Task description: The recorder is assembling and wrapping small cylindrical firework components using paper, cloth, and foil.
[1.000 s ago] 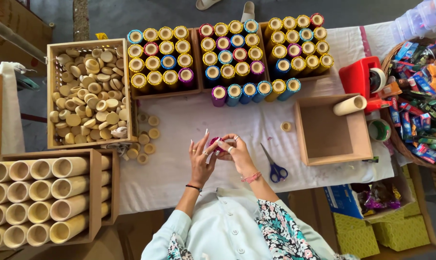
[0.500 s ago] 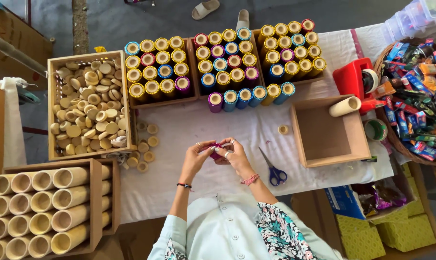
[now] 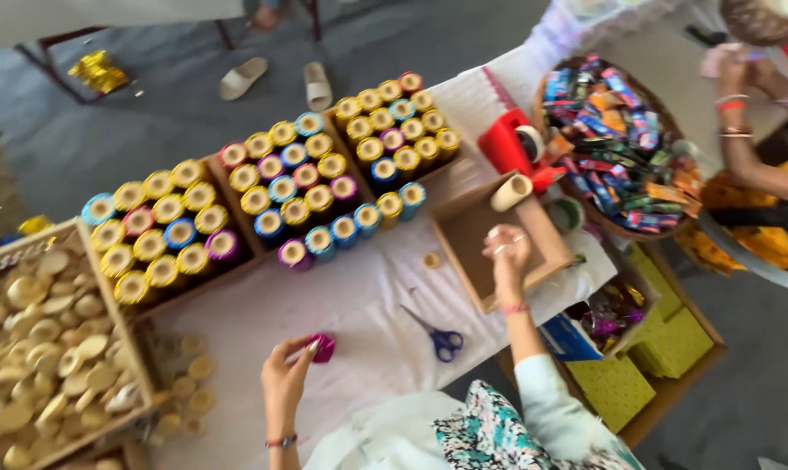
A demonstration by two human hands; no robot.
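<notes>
Item one: my left hand (image 3: 285,379), near the front edge of the tabletop (image 3: 342,305), its grip clamped on a small magenta tube (image 3: 322,347) held by thumb and fingertips just above the white cloth.

Item two: my right hand (image 3: 507,252), raised over the open brown cardboard box (image 3: 472,239) at the right side of the tabletop; fingers curled together, and I cannot tell whether they pinch anything. A pink bangle sits at that wrist.

Item three: blue-handled scissors (image 3: 439,335), lying flat on the cloth between my two hands, touching neither.

Item four: three trays of foil-wrapped tubes (image 3: 298,187) standing upright, in gold, blue, pink and purple, ranged along the far edge.

Item five: a wooden crate of pale round discs (image 3: 41,339) at the left edge, with loose discs (image 3: 185,379) spilled on the cloth just beside it.

Item six: a plain cardboard tube (image 3: 509,191) leaning on the brown box's far rim; a red tape dispenser (image 3: 514,146) behind it.

Item seven: a round basket of coloured wrappers (image 3: 620,144) at the right, with another person's arm (image 3: 751,161) beyond it.
</notes>
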